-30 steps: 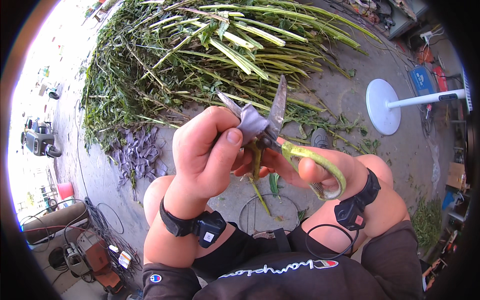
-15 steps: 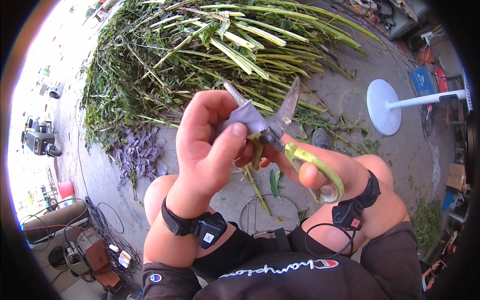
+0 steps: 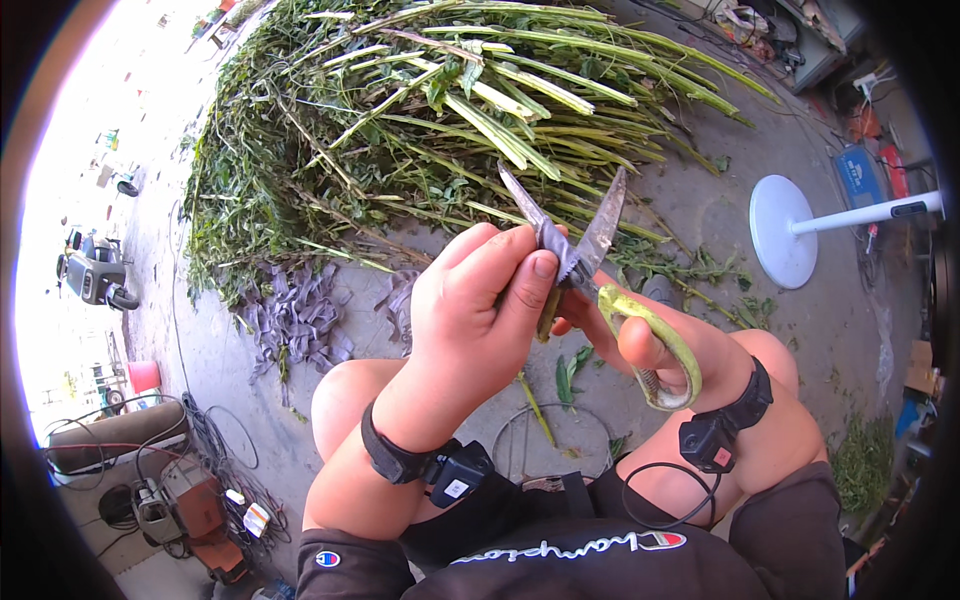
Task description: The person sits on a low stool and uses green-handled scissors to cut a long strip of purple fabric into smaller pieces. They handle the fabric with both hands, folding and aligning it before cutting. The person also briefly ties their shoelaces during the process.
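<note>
My left hand (image 3: pixel 465 310) pinches a piece of grey cloth (image 3: pixel 557 246) between thumb and fingers, bunched against the scissors. My right hand (image 3: pixel 702 348) grips the scissors (image 3: pixel 603 222), its thumb through the loop of the yellow-green handle. The two blades stand apart and point away from me, with the cloth low down near the pivot. My right fingers around the other handle are mostly hidden. Beyond the hands lies a big heap of cut green stalks (image 3: pixel 510 140) with leaves. To its near left sits a pile of grey cloth strips (image 3: pixel 295 325).
A white round stand base (image 3: pixel 775 235) with a pole lies on its side at right. Loose leaves (image 3: pixel 570 372) and a wire ring (image 3: pixel 505 440) are on the concrete between my legs. Cables and reddish machinery (image 3: pixel 190 495) stand at lower left; a scooter (image 3: pixel 95 270) is farther left.
My left hand has turned and closed more tightly around the cloth, bringing it down between the blades. The scissors stay spread. The whole view has shifted slightly.
</note>
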Demonstrator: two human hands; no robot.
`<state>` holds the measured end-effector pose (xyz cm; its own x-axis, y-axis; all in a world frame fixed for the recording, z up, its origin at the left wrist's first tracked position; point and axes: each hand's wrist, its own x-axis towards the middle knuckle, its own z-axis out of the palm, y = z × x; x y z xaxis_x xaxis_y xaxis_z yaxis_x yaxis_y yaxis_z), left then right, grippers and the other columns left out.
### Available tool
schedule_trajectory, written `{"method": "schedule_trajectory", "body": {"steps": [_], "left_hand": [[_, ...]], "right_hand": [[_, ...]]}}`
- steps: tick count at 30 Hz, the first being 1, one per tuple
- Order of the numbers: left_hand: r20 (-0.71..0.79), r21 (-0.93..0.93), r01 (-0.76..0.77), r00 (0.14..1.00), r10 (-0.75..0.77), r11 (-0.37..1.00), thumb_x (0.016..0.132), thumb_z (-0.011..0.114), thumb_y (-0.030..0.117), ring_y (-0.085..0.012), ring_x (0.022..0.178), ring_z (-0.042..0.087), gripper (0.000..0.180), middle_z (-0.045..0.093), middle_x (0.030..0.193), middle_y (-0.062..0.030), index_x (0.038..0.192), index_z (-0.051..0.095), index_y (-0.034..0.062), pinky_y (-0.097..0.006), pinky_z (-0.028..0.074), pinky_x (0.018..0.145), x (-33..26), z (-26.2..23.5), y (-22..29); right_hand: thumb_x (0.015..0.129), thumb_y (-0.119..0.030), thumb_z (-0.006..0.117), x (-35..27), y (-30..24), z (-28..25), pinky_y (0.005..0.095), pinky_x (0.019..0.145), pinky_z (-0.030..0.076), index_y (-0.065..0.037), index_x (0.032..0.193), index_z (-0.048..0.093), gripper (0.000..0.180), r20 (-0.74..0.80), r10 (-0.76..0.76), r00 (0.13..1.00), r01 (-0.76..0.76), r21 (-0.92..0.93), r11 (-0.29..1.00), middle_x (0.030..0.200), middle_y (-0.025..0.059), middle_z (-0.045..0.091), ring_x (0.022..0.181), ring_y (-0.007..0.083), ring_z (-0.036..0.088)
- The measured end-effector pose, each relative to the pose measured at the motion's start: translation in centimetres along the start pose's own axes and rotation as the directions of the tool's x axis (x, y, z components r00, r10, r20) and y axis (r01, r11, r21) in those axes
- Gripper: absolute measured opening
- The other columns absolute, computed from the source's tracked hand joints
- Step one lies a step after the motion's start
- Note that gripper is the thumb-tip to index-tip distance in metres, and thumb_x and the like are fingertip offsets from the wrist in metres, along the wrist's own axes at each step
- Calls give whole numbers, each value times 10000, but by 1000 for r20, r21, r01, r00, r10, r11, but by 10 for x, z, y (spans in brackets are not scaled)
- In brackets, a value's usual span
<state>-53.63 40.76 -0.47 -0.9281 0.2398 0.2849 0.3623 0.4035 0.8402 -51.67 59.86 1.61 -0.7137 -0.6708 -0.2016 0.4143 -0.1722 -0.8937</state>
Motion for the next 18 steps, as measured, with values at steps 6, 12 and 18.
{"method": "schedule_trajectory", "body": {"steps": [6,12,18], "left_hand": [[19,294,-195,980,198,936,867,669,158,-226,592,531,211,535,724,-84,1003,655,-3,-315,436,534,3,0,8],[0,472,-311,936,352,825,763,719,110,-235,546,510,235,494,687,-55,973,644,33,-355,406,488,2,2,4],[40,512,-357,919,393,781,802,706,121,-225,552,531,205,521,695,-52,955,640,3,-339,417,483,-1,2,14]], "right_hand": [[850,-645,578,-6,0,-13,280,1079,261,-32,1513,166,992,66,56,996,-64,114,991,1426,61,363,1298,136,333],[861,-642,564,-9,5,-13,247,1004,310,-22,1497,222,952,29,-9,1000,7,68,998,1320,21,434,1180,104,384],[864,-630,575,-9,13,-16,182,770,345,-28,1461,291,894,-3,0,1000,1,131,991,1059,-40,453,912,47,389]]}}
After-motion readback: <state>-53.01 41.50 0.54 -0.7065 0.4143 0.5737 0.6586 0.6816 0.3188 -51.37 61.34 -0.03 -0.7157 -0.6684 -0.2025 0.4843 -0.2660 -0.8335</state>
